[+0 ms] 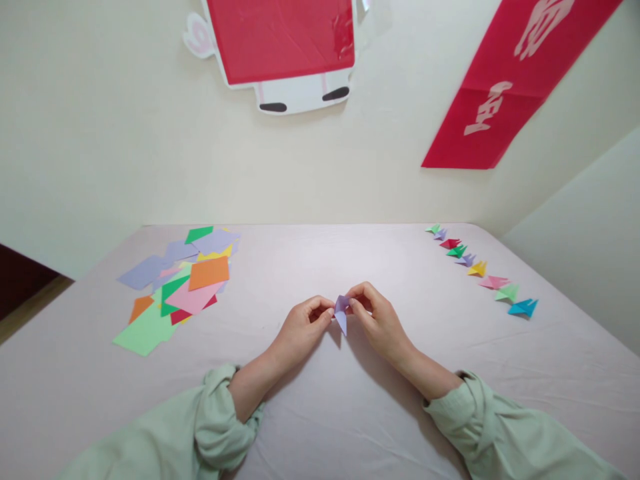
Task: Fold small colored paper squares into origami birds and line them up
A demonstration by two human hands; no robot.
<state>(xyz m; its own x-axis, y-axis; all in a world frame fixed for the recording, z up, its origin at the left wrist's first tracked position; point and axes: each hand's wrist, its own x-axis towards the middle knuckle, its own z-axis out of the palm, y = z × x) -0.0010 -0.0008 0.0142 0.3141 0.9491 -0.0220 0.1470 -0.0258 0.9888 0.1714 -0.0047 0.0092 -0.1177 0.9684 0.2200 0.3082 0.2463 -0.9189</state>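
A small piece of folded purple origami paper (341, 315) is held up between my two hands, just above the table, with one pointed end hanging down. My left hand (309, 323) pinches its left edge between thumb and fingers. On the other side, my right hand (377, 319) grips the upper right edge with thumb and forefinger. Parts of the folds are hidden behind the fingertips.
Loose coloured paper sheets (196, 293) lie in an overlapping pile on the left of the pale table (320, 427). Along the right runs a slanting row of several folded paper figures (478, 268). Behind the table stands a wall (320, 173) with red decorations (285, 40).
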